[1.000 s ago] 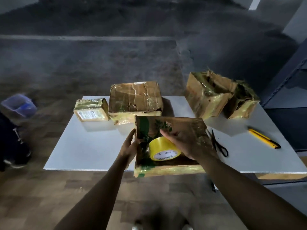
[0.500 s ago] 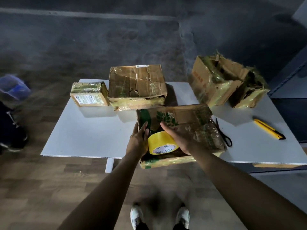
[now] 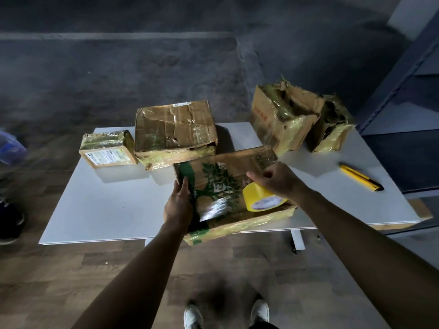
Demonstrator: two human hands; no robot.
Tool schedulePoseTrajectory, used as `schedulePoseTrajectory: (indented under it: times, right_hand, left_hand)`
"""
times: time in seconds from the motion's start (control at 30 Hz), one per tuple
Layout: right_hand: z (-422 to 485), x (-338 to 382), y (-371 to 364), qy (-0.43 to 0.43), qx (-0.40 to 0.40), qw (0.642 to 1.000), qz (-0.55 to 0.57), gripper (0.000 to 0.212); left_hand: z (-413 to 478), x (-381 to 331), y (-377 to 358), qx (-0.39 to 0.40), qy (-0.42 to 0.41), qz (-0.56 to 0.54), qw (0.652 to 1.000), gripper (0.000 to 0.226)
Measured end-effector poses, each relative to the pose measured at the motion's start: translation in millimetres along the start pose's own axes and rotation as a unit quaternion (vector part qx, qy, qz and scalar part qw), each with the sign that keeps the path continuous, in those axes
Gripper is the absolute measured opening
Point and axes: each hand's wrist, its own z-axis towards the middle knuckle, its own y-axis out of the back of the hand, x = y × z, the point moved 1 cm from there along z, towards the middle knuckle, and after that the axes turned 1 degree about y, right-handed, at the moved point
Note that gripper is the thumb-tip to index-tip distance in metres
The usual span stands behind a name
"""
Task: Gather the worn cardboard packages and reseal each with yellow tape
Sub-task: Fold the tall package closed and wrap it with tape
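My left hand [image 3: 179, 203] lies flat on the leaf-printed box [image 3: 221, 186] overhanging the table's [image 3: 107, 205] near edge, right hand [image 3: 276, 180] curled round the yellow tape roll [image 3: 261, 198] on it, so if I pull hard the box tips off.

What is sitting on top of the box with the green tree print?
On the tree-print box, a yellow tape roll lies toward the right, gripped by the right hand. The left hand rests along its left edge. Cardboard beneath roll and hands is hidden.
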Motion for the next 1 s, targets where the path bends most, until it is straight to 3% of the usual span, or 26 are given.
schedulePoseTrajectory:
  times: [0.13, 0.23, 0.4, 0.77, 0.9, 0.93, 1.0]
  right_hand:
    - [-2.5, -19.7, 9.1, -0.046, -0.032, 0.998, -0.023, 0.060]
    - [-3.0, -24.7, -0.1, -0.057, -0.040, 0.998, 0.001, 0.061]
    - [0.0, -23.7, 3.2, -0.042, -0.016, 0.999, 0.023, 0.061]
    - [-0.6, -45.2, -13.3, -0.061, 0.030, 0.976, 0.208, 0.057]
    - [2.3, -55.2, -17.3, -0.104, 0.032, 0.960, 0.257, 0.087]
    - [4.1, -55.6, -16.7, -0.104, 0.039, 0.958, 0.265, 0.087]
    - [8.6, -54.1, -9.7, -0.090, 0.053, 0.964, 0.244, 0.067]
  left_hand:
    - [-0.6, -3.8, 1.5, 0.005, 0.018, 0.056, 0.998, 0.066]
    - [-4.4, -16.8, 2.2, -0.045, 0.011, 0.143, 0.989, 0.063]
    - [-9.4, -55.0, -19.8, -0.088, -0.052, 0.103, 0.989, 0.057]
    - [15.5, -104.3, -65.8, -0.041, -0.130, 0.112, 0.984, 0.066]
    - [19.0, -105.8, -73.3, -0.032, -0.128, 0.131, 0.983, 0.069]
    - [19.8, -105.9, -73.5, -0.032, -0.128, 0.134, 0.982, 0.068]
    - [20.7, -106.1, -73.3, -0.034, -0.118, 0.118, 0.985, 0.063]
